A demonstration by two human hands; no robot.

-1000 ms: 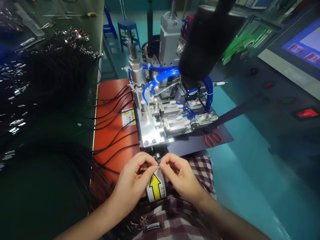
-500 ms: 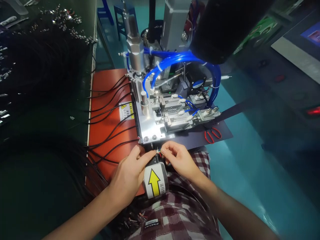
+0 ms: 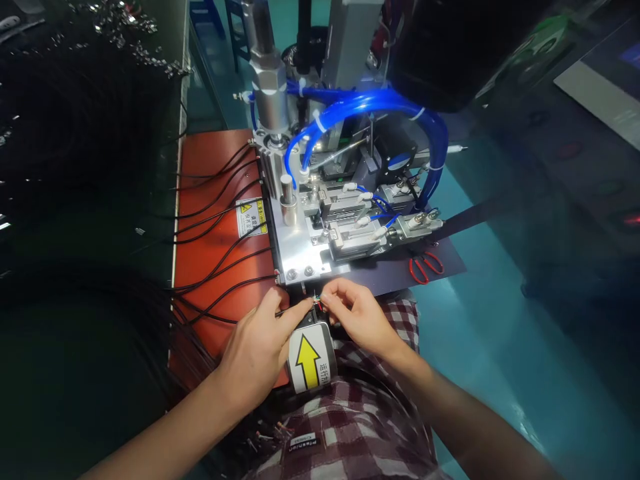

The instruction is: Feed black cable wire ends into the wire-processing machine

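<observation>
From over the shoulder, I see several black cables [image 3: 250, 281] already reaching the machine [image 3: 300, 250]; one small wired end [image 3: 317, 301] remains at the fingertips, just by its near edge. The right hand [image 3: 361, 319] pinches it; the left hand [image 3: 257, 347] puts its thumb there, grip unclear. Red plate [image 3: 200, 153] beneath the cables, red-handled scissors [image 3: 426, 263] beyond, teal floor [image 3: 480, 320].

Factory workshop, with a pneumatic assembly machine [image 3: 345, 213].

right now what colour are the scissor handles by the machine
Red, both handle loops, clearest in the head view.
</observation>
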